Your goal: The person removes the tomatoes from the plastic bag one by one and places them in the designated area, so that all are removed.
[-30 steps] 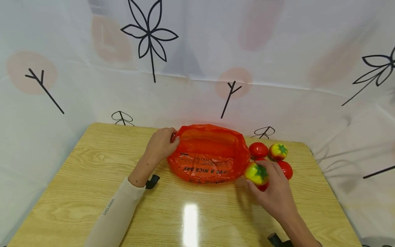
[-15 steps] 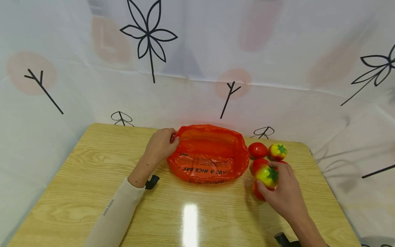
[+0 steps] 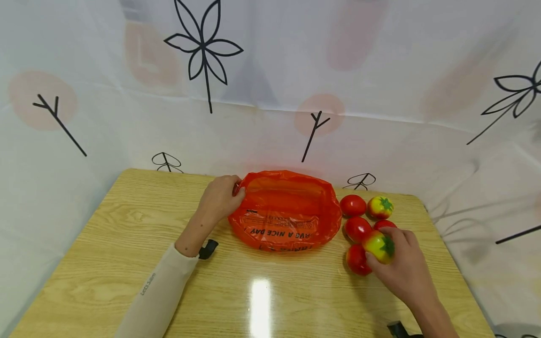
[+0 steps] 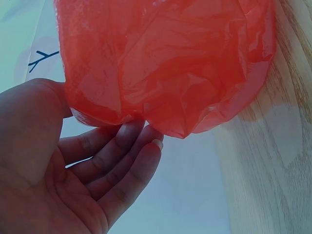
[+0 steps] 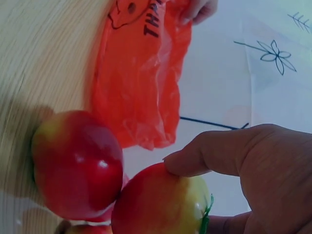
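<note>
My left hand (image 3: 221, 197) pinches the left rim of a red plastic bag (image 3: 283, 204), whose mouth stands wide and faces me. In the left wrist view the thumb is behind the bag's film (image 4: 170, 63). My right hand (image 3: 401, 267) grips a yellow and red toy tomato (image 3: 378, 245) with a green leafy top, thumb on one side. The held tomato overlaps a red tomato (image 3: 357, 259) at the front of a group. In the right wrist view, the held tomato (image 5: 156, 200) is right beside another red tomato (image 5: 78, 163).
Beside the bag's right edge lie more tomatoes: a red one (image 3: 352, 205) at the back, a yellow-red one (image 3: 380, 207) and another red one (image 3: 358, 229). A patterned white cloth (image 3: 262, 136) hangs behind the wooden table (image 3: 127, 225). Black straps show at both wrists.
My right hand has moved right and nearer to me with the toy tomato, away from the bag, uncovering red tomatoes. My left hand keeps its hold on the bag.
</note>
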{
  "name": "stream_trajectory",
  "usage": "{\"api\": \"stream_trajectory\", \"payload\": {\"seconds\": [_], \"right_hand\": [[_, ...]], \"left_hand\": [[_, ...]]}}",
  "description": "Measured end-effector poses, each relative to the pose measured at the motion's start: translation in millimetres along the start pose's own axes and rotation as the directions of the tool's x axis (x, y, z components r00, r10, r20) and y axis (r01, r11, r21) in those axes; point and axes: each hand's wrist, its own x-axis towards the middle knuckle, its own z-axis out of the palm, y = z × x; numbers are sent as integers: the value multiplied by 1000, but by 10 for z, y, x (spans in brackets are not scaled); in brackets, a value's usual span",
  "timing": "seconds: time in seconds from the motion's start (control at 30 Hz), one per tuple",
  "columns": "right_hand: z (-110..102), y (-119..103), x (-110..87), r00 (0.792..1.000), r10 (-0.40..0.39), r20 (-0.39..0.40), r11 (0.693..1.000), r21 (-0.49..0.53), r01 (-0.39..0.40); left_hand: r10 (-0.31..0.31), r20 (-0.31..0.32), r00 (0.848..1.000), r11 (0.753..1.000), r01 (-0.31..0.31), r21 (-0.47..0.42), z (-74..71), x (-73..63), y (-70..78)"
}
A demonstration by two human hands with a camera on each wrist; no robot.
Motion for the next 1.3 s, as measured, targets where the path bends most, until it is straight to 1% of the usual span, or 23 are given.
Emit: {"api": "stream_trajectory", "payload": {"seconds": [0.23, 0.4, 0.7, 0.97, 1.3], "right_hand": [[-59, 119, -8, 999, 39, 13, 999, -35, -39], [-86, 191, -14, 998, 52, 29, 997, -55, -50], [-172, 337, 47, 994, 54, 96, 992, -118, -42], [-156, 457, 114, 973, 82, 215, 988, -147, -51], [-111, 571, 125, 967, 51, 249, 989, -145, -15]], "left_hand": [[-6, 5, 1000, 1000, 6, -1, 5, 1, -10], [-12, 7, 1000, 1000, 12, -7, 7, -1, -13], [-6, 2, 1000, 1000, 6, -3, 11, -2, -13], [-12, 3, 1000, 1000, 12, -2, 11, -2, -12], [-3, 2, 1000, 1000, 3, -5, 16, 0, -16]]}}
